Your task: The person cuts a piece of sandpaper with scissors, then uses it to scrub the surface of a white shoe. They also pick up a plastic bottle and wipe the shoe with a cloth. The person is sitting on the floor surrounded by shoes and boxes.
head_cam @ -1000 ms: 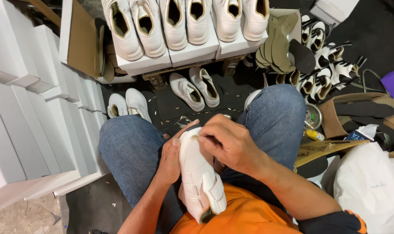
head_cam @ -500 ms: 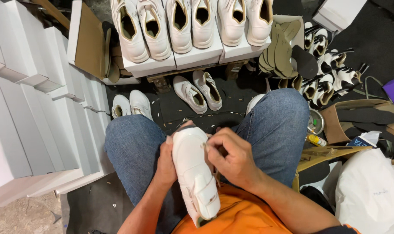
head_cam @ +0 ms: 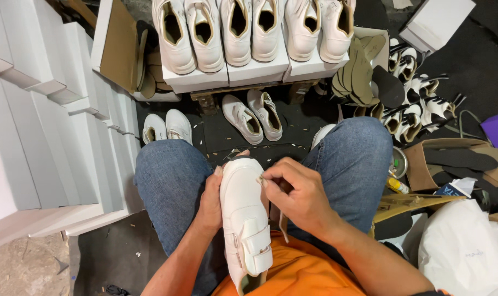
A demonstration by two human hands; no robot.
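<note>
Head view, shoe: a white shoe (head_cam: 243, 219) lies in the person's lap between the two denim-clad knees, long axis running from the toe, which points away toward the floor, to the heel opening, which sits at the orange shirt (head_cam: 298, 274); a strap flap crosses the upper near the heel end.

Head view, left hand: the left hand (head_cam: 210, 203) wraps the shoe's left flank from beneath and beside, fingers mostly hidden behind the upper, thumb tip showing at the toe-side edge (a cradling hold, closed around the shoe).

Head view, right hand: the right hand (head_cam: 295, 194) sits on the shoe's right side, thumb and forefinger pressed together at the shoe's right edge near the toe; whether they nip the edge itself or something small on it I cannot tell.

Head view, which hand is nearer: both touch the shoe; the pinch lies toward the toe end, the strap well back toward the body.

Head view, edges and room: the knees bound the shoe closely left and right; open room lies upward and toward the floor ahead.

Head view, floor ahead: a pair of white shoes (head_cam: 254, 115) lies just beyond the knees, another pair (head_cam: 166, 127) to the left.

Head view, surroundings: stacked white boxes (head_cam: 51, 120) fill the left; a row of white shoes (head_cam: 249, 30) stands on boxes beyond; dark insoles (head_cam: 364, 68) are stacked to the right.
</note>
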